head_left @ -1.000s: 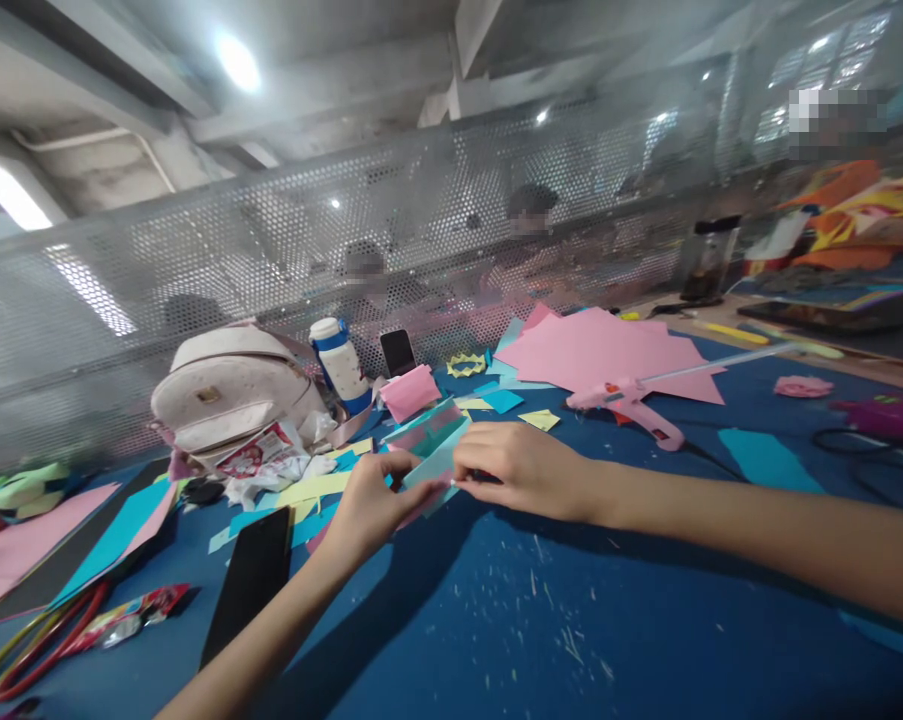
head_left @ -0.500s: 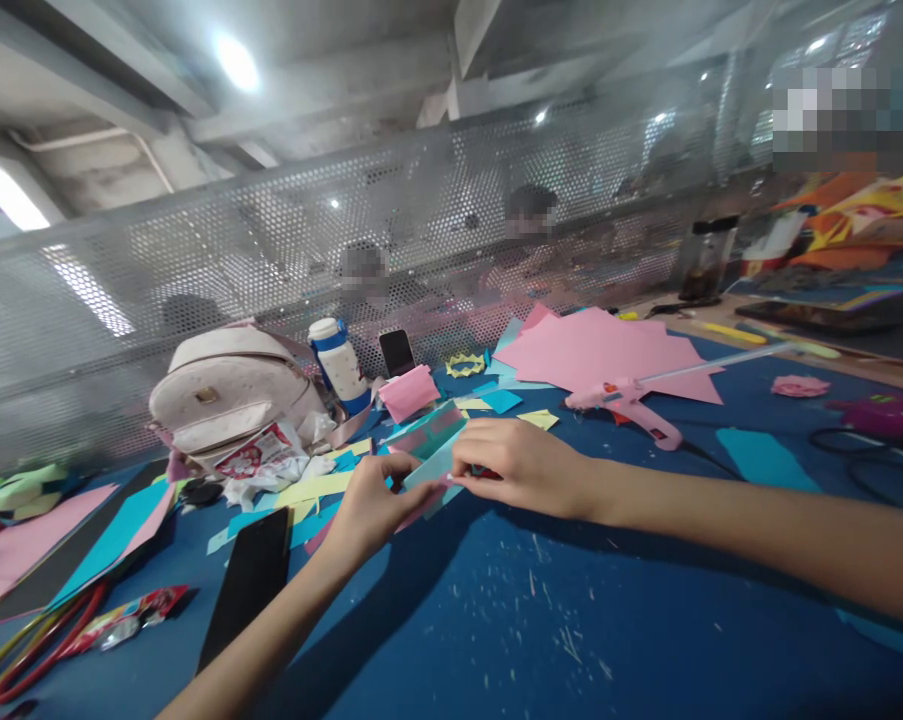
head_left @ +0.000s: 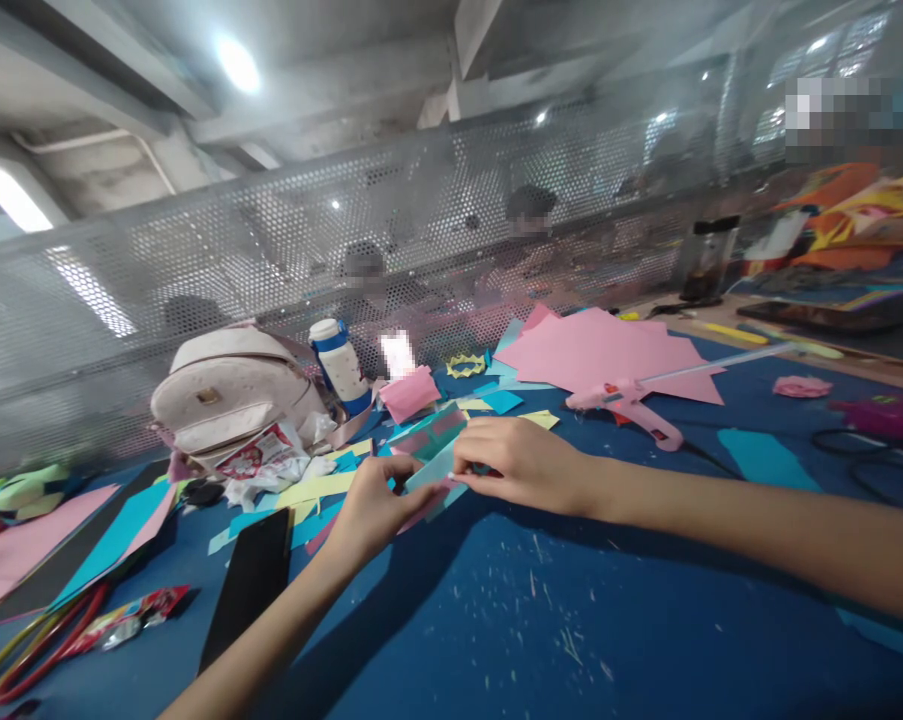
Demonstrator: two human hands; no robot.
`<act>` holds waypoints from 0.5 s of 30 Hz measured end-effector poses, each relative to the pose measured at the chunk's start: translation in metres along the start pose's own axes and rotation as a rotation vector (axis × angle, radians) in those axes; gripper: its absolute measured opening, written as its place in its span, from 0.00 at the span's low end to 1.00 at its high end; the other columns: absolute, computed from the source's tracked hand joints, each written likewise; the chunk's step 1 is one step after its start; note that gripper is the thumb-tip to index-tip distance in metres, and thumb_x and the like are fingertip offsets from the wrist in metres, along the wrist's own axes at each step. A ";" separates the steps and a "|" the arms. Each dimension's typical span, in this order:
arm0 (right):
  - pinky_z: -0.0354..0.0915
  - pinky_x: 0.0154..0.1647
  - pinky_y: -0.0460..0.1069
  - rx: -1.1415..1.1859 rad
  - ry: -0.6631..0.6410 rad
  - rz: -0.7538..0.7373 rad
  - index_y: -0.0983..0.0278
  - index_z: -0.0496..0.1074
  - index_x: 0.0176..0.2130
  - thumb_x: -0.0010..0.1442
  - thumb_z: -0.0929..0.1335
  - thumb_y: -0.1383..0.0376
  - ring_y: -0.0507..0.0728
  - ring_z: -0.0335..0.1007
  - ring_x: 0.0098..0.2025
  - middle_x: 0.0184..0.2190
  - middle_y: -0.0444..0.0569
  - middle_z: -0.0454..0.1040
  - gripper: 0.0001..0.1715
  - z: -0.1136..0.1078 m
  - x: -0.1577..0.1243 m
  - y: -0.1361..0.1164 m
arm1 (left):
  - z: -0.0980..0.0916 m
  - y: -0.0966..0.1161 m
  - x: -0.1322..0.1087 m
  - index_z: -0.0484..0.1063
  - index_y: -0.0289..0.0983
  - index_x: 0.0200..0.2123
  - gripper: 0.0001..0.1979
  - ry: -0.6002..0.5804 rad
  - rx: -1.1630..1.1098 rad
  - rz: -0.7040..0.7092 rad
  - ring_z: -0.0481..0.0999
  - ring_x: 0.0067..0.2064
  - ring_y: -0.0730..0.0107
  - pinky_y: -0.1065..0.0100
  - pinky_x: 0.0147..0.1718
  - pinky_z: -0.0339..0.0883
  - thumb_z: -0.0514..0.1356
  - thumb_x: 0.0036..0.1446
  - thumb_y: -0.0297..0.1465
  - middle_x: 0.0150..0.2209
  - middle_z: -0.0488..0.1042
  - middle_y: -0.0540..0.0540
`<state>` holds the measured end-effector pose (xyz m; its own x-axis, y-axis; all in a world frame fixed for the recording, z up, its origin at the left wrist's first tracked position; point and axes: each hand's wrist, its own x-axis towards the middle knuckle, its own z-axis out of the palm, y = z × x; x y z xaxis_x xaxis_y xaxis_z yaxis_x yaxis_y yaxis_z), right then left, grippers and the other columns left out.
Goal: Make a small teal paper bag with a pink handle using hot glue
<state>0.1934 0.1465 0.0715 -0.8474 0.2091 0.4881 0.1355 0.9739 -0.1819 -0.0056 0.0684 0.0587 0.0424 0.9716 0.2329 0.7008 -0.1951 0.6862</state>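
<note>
Above the blue table (head_left: pixel 556 610), my left hand (head_left: pixel 372 508) and my right hand (head_left: pixel 517 462) pinch a folded paper piece (head_left: pixel 432 472) in pale blue-green and pink. The left thumb lies along its near edge, with the other fingers partly behind it. My right fingers are bent over its right end, so that end is hidden. Cut yellow strips (head_left: pixel 316 488) and blue paper scraps (head_left: pixel 503 402) lie around the hands. A pink glue gun (head_left: pixel 631 402) with a long clear glue stick rests to the right of my right hand.
At the back left stand a pale backpack (head_left: pixel 226 385) and a white-and-blue bottle (head_left: pixel 340 365). A dark phone (head_left: pixel 248 585) lies near my left forearm. Pink sheets (head_left: pixel 608 345) lie by a perforated metal screen (head_left: pixel 421 240), with people behind it. Paper bits dot the table.
The small upright phone's screen at the back has gone from dark to bright. Both hands stay almost in place on the paper, with only a slight shift of the right fingers.
</note>
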 end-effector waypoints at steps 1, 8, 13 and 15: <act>0.56 0.35 0.47 -0.001 -0.002 0.002 0.65 0.69 0.32 0.63 0.65 0.65 0.52 0.64 0.34 0.30 0.45 0.70 0.07 0.000 0.000 0.000 | 0.000 0.001 0.000 0.67 0.35 0.18 0.18 0.001 0.001 0.003 0.56 0.25 0.75 0.72 0.24 0.48 0.61 0.51 0.40 0.19 0.60 0.53; 0.56 0.37 0.48 -0.024 0.042 0.043 0.64 0.70 0.34 0.62 0.65 0.69 0.52 0.65 0.35 0.32 0.46 0.72 0.05 -0.010 0.003 0.003 | -0.004 -0.002 0.002 0.69 0.35 0.19 0.16 0.059 0.013 0.005 0.58 0.26 0.74 0.71 0.25 0.49 0.62 0.51 0.40 0.20 0.62 0.52; 0.56 0.33 0.47 -0.088 0.006 0.098 0.63 0.70 0.31 0.60 0.66 0.67 0.52 0.64 0.34 0.30 0.44 0.71 0.05 -0.013 0.004 0.008 | -0.009 -0.009 0.006 0.71 0.35 0.20 0.15 0.156 -0.013 -0.023 0.59 0.24 0.74 0.72 0.24 0.50 0.62 0.52 0.39 0.19 0.64 0.52; 0.56 0.34 0.47 -0.119 0.003 0.073 0.63 0.71 0.31 0.62 0.66 0.65 0.53 0.64 0.35 0.30 0.44 0.71 0.07 -0.010 0.004 0.010 | -0.008 -0.010 0.006 0.71 0.35 0.20 0.15 0.155 -0.050 -0.041 0.59 0.24 0.74 0.72 0.24 0.51 0.62 0.51 0.39 0.19 0.65 0.52</act>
<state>0.1971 0.1579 0.0802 -0.8316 0.2801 0.4795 0.2570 0.9596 -0.1147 -0.0183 0.0754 0.0591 -0.0990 0.9472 0.3050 0.6628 -0.1658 0.7302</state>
